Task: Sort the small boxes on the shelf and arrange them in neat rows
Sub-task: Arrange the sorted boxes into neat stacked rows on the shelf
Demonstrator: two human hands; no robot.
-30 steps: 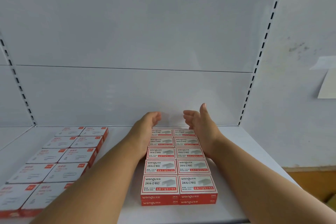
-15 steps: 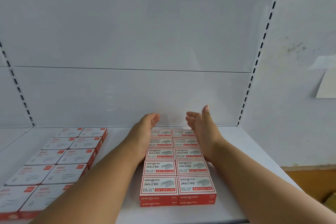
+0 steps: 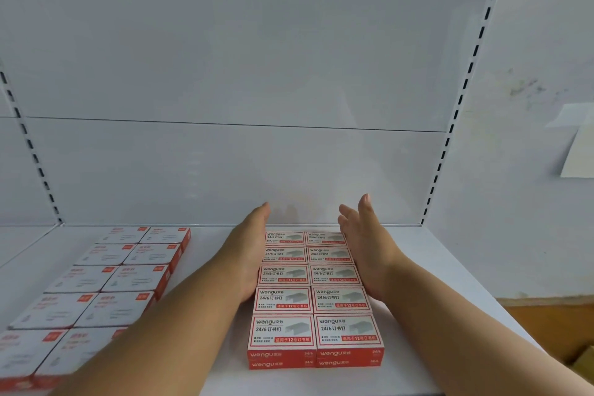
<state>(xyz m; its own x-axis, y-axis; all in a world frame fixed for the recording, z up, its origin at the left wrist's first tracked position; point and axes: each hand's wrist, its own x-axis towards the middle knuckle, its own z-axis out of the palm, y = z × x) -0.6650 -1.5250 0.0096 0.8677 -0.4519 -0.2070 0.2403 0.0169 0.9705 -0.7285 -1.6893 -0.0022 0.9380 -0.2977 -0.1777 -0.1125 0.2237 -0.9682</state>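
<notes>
A block of red-and-white staple boxes [image 3: 313,296] lies on the white shelf [image 3: 450,283], two columns wide, several rows deep and two layers high at the front. My left hand [image 3: 249,247] lies flat along the block's left side, fingers straight and pointing to the back wall. My right hand [image 3: 366,244] lies flat along the right side in the same way. Both palms face the boxes, and each hand holds nothing.
A second group of red-and-white boxes [image 3: 106,286] sits in two columns at the left of the shelf. Slotted uprights [image 3: 456,112] frame the white back panel. A paper sheet [image 3: 578,151] hangs on the wall at the right.
Both hands have spread slightly apart at the fingertips, the curled fingers straightening along the sides of the block. The boxes have not visibly shifted.
</notes>
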